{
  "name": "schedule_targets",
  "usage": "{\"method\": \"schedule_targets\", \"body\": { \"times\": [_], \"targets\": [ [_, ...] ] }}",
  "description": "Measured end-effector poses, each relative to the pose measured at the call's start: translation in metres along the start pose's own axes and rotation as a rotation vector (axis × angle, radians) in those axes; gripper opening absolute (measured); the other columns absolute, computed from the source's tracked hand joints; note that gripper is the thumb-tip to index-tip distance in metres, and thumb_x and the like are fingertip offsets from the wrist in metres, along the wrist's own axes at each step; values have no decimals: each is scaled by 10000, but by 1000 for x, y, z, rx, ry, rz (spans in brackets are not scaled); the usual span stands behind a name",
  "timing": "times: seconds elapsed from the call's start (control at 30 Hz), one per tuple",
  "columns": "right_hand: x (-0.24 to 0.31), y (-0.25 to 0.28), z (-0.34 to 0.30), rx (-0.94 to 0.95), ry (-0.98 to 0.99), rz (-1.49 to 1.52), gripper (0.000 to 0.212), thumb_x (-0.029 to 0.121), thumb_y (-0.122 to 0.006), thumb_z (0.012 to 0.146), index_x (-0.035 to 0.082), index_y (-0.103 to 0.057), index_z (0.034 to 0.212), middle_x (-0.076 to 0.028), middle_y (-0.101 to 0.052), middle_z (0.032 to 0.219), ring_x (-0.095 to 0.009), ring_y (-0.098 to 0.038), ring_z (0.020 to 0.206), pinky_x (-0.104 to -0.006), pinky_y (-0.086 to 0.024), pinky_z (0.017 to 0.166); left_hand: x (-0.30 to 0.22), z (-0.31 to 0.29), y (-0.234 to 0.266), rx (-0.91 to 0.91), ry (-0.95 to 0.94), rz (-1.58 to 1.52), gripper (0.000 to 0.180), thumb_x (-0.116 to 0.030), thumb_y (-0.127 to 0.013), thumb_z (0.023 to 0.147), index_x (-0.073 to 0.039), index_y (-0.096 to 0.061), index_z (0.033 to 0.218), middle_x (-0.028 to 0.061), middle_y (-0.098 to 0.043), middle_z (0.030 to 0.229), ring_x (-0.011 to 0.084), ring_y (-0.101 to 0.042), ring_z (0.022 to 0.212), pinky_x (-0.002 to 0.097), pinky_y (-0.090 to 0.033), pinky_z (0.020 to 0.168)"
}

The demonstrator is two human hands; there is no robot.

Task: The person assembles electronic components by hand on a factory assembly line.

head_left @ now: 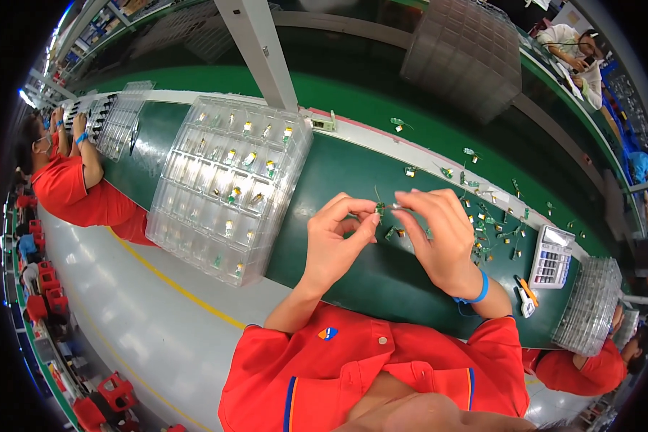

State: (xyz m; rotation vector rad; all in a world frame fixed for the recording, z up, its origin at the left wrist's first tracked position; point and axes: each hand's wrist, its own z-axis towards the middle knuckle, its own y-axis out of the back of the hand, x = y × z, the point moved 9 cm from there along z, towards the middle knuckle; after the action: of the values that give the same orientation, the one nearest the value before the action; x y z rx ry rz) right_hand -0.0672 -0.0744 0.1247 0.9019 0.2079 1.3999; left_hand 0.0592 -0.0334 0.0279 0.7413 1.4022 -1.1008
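Over the dark green bench, my left hand (338, 237) pinches a small green circuit board (379, 209) between thumb and forefinger. A thin wire sticks up from the board. Close beside it, the thumb and fingers of my right hand (441, 230) are pinched on a tiny silvery part (395, 206), too small to name; whether it is joined to the board I cannot tell. Several similar green boards (482, 225) with wires and yellow-white parts lie scattered beyond and right of my right hand. Left of my left hand, a clear compartmented plastic tray (194, 248) holds such parts in some pockets.
A calculator (552, 259), an orange pen-like tool (527, 290) and stacked clear trays (590, 309) stand at right. A pale ledge (389, 146) separates the bench from a green conveyor belt (353, 108). A metal post (255, 50) rises behind the tray. Co-workers (79, 180) sit either side.
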Motion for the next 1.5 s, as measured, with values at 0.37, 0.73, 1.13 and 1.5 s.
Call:
{"method": "schedule_targets", "body": {
  "times": [0.37, 0.73, 1.13, 1.5],
  "targets": [
    [-63, -67, -54, 201, -1130, 1269, 231, 170, -573, 947, -45, -636, 1000, -107, -665, 878, -138, -638, 743, -310, -589, 707, -49, -13, -8, -174, -590, 603, 214, 90, -690, 712, -11, -675, 900, 58, -614, 775, 180, -580, 698, 287, -465, 581],
    [2, -10, -13, 70, 139, 55, 295, -43, -737, 669, -40, -647, 951, -125, -659, 908, -284, -625, 779, -337, -553, 689, -3, -7, 0, -102, -84, 78, 137, 67, -630, 841, 60, -625, 978, 75, -579, 869, 155, -647, 764, 255, -571, 648],
    [7, -1, -20, 101, 222, -26, 306, -63, -679, 707, -39, -637, 1009, -135, -654, 951, -267, -632, 835, -397, -580, 782, 11, 7, -14, 178, 141, -215, 118, 19, -573, 893, 70, -621, 988, 122, -650, 929, 189, -659, 844, 327, -605, 711],
    [9, 8, -17, 146, 121, -77, 256, -22, -727, 671, 2, -669, 918, -88, -637, 883, -238, -595, 757, -391, -549, 760, 9, 5, -14, 165, 142, -117, 88, 31, -600, 878, 65, -633, 951, 114, -660, 879, 189, -675, 783, 316, -601, 702]
  ]
}}
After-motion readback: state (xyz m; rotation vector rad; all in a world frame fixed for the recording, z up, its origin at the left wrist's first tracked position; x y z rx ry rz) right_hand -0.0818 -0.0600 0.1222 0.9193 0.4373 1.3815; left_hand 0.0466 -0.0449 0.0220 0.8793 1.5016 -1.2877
